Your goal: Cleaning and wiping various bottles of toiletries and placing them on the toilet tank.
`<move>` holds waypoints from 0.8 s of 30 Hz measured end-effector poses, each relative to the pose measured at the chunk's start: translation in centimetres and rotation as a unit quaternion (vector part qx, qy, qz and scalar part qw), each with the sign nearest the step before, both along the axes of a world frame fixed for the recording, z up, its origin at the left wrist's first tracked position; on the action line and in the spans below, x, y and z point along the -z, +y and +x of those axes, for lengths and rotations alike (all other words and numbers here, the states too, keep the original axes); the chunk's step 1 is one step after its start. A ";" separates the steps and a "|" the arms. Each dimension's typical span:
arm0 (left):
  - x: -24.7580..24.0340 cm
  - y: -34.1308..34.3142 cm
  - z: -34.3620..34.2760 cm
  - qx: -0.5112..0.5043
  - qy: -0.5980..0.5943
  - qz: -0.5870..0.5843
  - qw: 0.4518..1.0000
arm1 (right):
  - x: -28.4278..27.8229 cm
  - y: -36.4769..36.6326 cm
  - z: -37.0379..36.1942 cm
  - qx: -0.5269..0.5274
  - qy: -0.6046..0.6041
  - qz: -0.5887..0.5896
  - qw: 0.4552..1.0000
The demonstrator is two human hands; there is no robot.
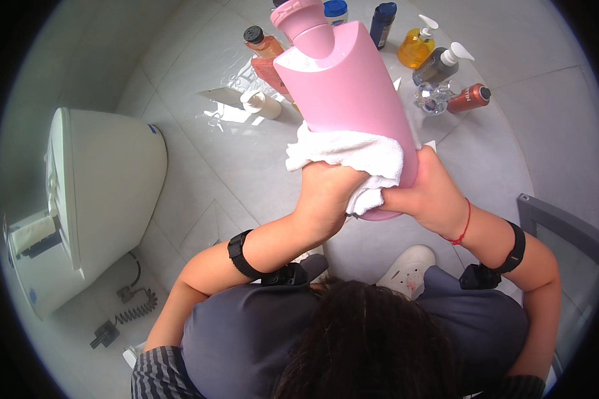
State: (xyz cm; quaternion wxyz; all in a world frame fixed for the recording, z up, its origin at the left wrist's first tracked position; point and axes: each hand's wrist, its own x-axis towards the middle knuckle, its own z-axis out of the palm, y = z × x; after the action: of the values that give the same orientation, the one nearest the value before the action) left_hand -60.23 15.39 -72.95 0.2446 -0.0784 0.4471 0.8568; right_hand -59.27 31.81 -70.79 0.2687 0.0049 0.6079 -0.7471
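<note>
A large pink bottle [346, 90] with a pink cap is held up in front of me, tilted with its top pointing away. My right hand [432, 189] grips it near the base, thumb across the front and the other fingers hidden behind. Against the bottle's lower part lies a white cloth [349, 149], bunched up, with one end hanging down toward the base. My left hand [329, 196] is closed on this cloth and presses it to the pink surface; its fingertips are hidden by the folds.
Beyond the bottle, several toiletries stand on the grey tile floor: an amber pump bottle [416, 48], a dark pump bottle [438, 65], a red can [469, 98] and a white pump bottle [261, 105]. A white toilet [116, 179] is at left, a grey frame [566, 229] at right.
</note>
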 end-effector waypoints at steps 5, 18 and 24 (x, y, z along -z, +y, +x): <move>-0.8 -1.8 -1.4 0.025 0.033 0.044 0.998 | -0.2 1.2 -0.2 -0.104 0.036 -0.011 0.994; 1.2 -3.8 -2.9 -0.055 -0.077 0.131 0.987 | 4.2 -2.2 1.7 -0.223 -0.259 -0.515 0.786; -1.5 -3.0 -3.8 -0.126 0.190 0.005 0.974 | 2.0 0.6 -0.1 -0.062 -0.182 -0.222 0.956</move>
State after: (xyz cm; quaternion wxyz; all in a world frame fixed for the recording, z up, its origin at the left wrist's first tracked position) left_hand -64.06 12.37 -71.46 0.0459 0.0314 0.4677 0.8821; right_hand -59.35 32.36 -72.81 0.4145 0.0431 0.3668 -0.8318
